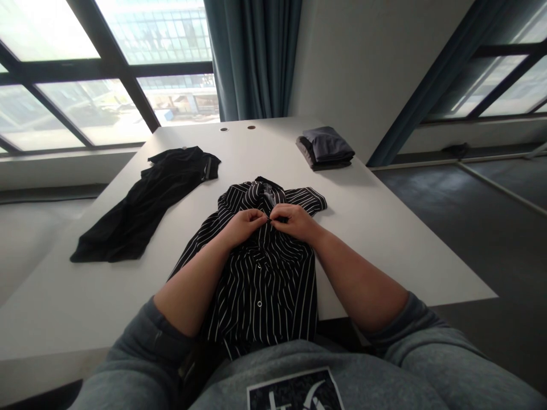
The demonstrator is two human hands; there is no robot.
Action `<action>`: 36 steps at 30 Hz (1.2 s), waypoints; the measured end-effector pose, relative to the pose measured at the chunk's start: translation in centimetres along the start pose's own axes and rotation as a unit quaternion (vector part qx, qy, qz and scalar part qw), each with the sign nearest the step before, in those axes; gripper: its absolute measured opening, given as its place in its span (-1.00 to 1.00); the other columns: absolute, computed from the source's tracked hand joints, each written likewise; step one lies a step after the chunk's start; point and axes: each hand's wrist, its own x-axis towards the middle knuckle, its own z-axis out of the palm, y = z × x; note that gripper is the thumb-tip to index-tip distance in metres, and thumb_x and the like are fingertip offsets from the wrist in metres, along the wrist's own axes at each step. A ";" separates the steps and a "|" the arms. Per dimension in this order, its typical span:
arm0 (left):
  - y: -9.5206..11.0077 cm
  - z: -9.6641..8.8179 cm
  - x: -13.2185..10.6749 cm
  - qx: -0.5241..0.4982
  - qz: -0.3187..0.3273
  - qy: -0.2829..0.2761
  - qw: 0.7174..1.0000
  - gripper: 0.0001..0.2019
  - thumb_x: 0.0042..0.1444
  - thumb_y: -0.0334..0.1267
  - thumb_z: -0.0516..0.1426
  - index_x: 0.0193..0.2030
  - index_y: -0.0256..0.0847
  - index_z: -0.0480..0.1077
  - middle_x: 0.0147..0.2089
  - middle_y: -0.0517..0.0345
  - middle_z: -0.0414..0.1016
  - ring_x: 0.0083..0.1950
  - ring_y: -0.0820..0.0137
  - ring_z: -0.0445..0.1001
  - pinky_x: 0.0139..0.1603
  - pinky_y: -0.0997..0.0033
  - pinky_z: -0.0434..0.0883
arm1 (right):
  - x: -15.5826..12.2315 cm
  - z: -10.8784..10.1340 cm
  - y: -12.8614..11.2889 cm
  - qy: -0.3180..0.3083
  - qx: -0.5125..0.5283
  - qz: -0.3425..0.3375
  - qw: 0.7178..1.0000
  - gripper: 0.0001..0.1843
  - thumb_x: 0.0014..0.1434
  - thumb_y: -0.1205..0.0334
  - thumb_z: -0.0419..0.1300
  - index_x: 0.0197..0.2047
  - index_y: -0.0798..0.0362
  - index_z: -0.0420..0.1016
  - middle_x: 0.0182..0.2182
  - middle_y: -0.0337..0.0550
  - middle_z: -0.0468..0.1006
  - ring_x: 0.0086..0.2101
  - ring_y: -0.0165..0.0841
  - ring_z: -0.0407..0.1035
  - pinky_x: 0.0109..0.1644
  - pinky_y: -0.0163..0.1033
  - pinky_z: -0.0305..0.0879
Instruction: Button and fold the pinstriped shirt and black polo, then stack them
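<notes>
A black shirt with white stripes (pixel 273 290) lies front up before me, its collar toward the far side and its hem at the near table edge. White buttons run down its front below my hands. My left hand (pixel 248 223) pinches the front opening near the chest from the left. From the right, my right hand (pixel 296 220) pinches the same spot, and the fingertips of both hands almost meet. The button or hole between the fingers is too small and covered to make out. Above the hands the collar stands partly open.
The white table (pixel 384 245) carries a black garment (pixel 141 205) laid flat at the left and a stack of folded dark clothes (pixel 327 148) at the back right. Two round cable holes sit near the far edge. Behind are windows and a blue curtain (pixel 254 57).
</notes>
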 end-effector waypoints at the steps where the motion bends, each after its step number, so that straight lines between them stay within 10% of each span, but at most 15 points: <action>1: 0.1 0.0 0.0 0.000 -0.001 0.002 1.000 -0.66 0.19 0.06 0.23 -0.26 -0.21 0.55 -0.33 0.17 0.56 -0.31 0.40 0.44 -0.20 0.37 0.37 | 0.0 0.0 0.1 0.001 0.002 -0.002 1.000 -0.93 0.24 0.32 0.24 -0.29 0.02 0.56 -0.28 -0.19 0.58 -0.26 -0.35 0.47 -0.09 -0.22 0.39; 24: 0.0 1.2 0.1 -0.140 0.017 0.065 0.988 -0.73 0.13 -0.09 0.32 -0.22 -0.16 0.36 -0.49 0.38 0.26 -0.50 0.55 0.15 -0.46 0.51 0.08 | 0.2 0.9 -0.8 0.070 0.062 0.155 0.983 -0.83 0.14 0.13 0.31 -0.28 0.05 0.58 -0.40 -0.24 0.53 -0.38 -0.37 0.35 -0.25 -0.24 0.29; 36: 0.2 0.8 -0.1 -0.055 0.086 0.049 0.994 -0.83 0.24 -0.14 0.18 -0.16 -0.19 0.45 -0.16 0.11 0.54 -0.12 0.35 0.48 0.01 0.33 0.42 | 0.3 0.9 -0.8 0.074 0.066 0.174 0.980 -0.89 0.07 0.19 0.27 -0.39 0.03 0.46 -0.50 -0.32 0.43 -0.45 -0.41 0.28 -0.34 -0.29 0.20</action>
